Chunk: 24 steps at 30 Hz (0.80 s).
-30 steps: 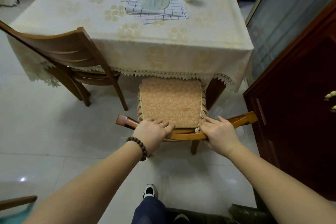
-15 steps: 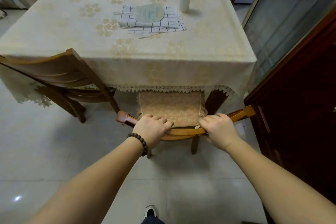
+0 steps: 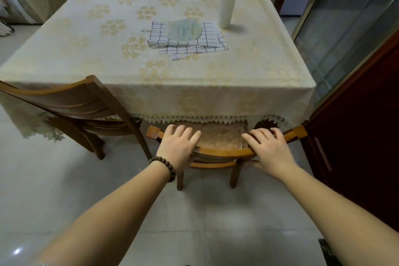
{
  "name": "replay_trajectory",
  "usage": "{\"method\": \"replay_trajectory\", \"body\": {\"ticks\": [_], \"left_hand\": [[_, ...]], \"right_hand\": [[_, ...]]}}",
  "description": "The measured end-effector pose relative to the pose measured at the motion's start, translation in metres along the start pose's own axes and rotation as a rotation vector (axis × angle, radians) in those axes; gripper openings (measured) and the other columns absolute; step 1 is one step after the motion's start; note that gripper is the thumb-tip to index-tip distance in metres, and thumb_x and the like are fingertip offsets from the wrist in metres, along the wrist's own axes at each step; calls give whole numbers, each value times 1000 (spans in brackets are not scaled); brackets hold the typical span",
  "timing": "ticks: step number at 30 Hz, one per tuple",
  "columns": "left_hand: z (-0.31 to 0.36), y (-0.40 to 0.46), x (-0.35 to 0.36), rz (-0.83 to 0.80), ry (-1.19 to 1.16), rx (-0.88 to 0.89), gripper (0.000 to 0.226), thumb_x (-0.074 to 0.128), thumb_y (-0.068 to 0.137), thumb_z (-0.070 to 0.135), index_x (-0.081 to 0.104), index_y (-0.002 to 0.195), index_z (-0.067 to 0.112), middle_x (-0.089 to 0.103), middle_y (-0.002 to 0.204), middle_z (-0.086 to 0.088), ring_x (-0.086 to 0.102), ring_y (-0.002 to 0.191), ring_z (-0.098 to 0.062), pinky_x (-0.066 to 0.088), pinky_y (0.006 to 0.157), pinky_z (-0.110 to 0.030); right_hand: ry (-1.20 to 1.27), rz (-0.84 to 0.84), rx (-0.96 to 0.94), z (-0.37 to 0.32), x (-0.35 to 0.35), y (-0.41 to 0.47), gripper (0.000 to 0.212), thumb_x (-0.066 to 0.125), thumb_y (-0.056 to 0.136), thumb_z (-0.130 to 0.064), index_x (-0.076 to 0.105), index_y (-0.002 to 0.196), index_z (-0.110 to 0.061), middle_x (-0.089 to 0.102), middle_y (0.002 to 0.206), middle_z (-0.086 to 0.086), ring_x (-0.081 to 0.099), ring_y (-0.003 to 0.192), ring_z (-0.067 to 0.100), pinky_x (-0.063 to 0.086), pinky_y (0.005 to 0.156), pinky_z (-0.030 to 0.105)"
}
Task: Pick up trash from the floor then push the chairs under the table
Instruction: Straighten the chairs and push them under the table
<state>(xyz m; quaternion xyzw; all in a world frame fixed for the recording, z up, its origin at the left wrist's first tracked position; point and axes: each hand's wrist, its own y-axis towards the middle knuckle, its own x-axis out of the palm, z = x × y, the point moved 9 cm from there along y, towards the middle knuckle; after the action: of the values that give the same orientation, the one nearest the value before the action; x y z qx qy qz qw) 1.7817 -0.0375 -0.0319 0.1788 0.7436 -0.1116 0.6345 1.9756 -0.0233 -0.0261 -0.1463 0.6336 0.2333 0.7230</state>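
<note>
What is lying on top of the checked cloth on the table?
A pale green round paper fan lies on the checked cloth. It covers the cloth's middle, so anything beneath it cannot be seen.

Dim indoor light, floor (image 3: 32, 211) glare, wide-angle edge warp.

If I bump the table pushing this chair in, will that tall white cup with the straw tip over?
Possibly. The cup is tall and narrow, so it looks tippy. It stands on the tablecloth at the far side, away from the chair, so a gentle push probably leaves it upright.
</note>
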Motion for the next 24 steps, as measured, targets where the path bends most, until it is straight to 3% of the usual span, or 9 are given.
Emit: {"method": "replay_trajectory", "body": {"ticks": [3,8,15,24], "left_hand": [[-4,-3,-2,72,-13,-25,58,70,73,40,55,123,15,62,112,-9,57,104,-33,45,90,-50],[-8,-1,1,122,-67,-17,37,67,76,35,62,108,18,64,97,-4,59,90,-28,45,83,-43],[-43,18,3,92,-94,10,27,70,72,33,68,97,22,68,90,3,62,84,-23,45,76,-37],[-97,50,18,-26,-39,23,38,67,75,43,63,109,25,66,91,3,60,80,-23,44,75,-36]], "right_hand": [[-26,37,13,5,2,-2,79,86,53,-45,59,120,-14,65,108,13,62,99,33,47,85,51],[-5,145,8,4,6,2,54,84,61,-37,66,106,-14,71,97,6,65,85,29,45,78,43],[37,240,25,-6,-3,30,48,85,58,-32,67,100,-15,71,102,3,66,91,25,41,76,41],[59,208,68,-18,0,80,41,81,63,-30,65,99,-17,70,91,0,63,85,25,41,75,40]]}}
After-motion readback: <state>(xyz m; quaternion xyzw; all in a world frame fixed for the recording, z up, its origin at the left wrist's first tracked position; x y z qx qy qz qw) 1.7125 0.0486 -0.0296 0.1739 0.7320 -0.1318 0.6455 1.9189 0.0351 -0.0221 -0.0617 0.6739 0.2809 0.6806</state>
